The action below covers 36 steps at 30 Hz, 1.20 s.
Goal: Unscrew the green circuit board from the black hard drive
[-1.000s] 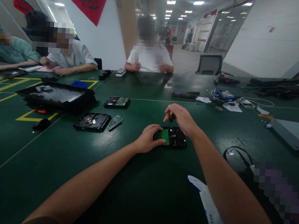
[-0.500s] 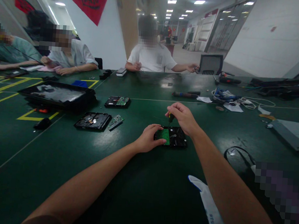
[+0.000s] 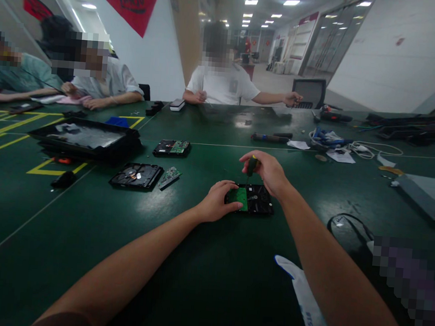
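A black hard drive (image 3: 260,200) lies flat on the green table, its green circuit board (image 3: 238,199) facing up on the left half. My left hand (image 3: 216,201) grips the drive's left end, thumb along the near side and fingers at the far side. Above the drive, my right hand (image 3: 267,171) is closed round a screwdriver (image 3: 253,166) with a dark and yellow handle. The screwdriver stands nearly upright, its thin shaft reaching down to the board's far right edge. Whether the tip sits in a screw is too small to tell.
Left of my hands lie an opened hard drive (image 3: 136,175), a loose circuit board (image 3: 170,178) and another hard drive (image 3: 172,148). Beyond them stands a black tray (image 3: 87,137). A white packet (image 3: 310,301) lies near my right forearm. A person (image 3: 220,83) sits opposite; others sit at left.
My right hand's fingers have shifted on the screwdriver, and more of its handle now shows. My left hand and the hard drive stay put. The person opposite has moved an outstretched hand slightly rightward.
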Available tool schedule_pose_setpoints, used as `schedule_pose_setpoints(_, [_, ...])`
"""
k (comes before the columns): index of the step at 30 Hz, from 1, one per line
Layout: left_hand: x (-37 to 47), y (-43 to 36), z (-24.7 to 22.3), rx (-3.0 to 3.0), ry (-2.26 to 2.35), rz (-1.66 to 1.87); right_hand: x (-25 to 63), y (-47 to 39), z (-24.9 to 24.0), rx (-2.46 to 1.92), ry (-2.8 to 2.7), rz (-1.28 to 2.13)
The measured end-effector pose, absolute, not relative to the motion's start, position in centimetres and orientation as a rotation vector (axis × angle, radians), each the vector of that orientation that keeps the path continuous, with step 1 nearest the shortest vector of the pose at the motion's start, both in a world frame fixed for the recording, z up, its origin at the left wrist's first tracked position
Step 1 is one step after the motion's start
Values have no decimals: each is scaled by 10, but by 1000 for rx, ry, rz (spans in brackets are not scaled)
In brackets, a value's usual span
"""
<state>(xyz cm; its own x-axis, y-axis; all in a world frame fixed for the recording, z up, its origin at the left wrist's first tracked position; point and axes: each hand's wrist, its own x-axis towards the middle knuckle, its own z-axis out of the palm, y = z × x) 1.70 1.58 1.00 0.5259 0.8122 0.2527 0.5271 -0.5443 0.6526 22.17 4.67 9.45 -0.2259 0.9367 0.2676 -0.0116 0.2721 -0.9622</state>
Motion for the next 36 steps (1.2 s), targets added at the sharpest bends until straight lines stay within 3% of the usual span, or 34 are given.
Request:
schedule_pose_setpoints(7, [16, 16, 9, 2256, 1088, 750, 222, 47, 91, -998, -1544, 979])
schedule_pose_setpoints(15, [18, 16, 8, 2267, 1086, 771, 218, 44, 94, -905, -1474, 1225])
schedule_pose_setpoints(36, [16, 19, 4, 2278, 1066, 769, 220, 44, 95, -907, -1546, 1116])
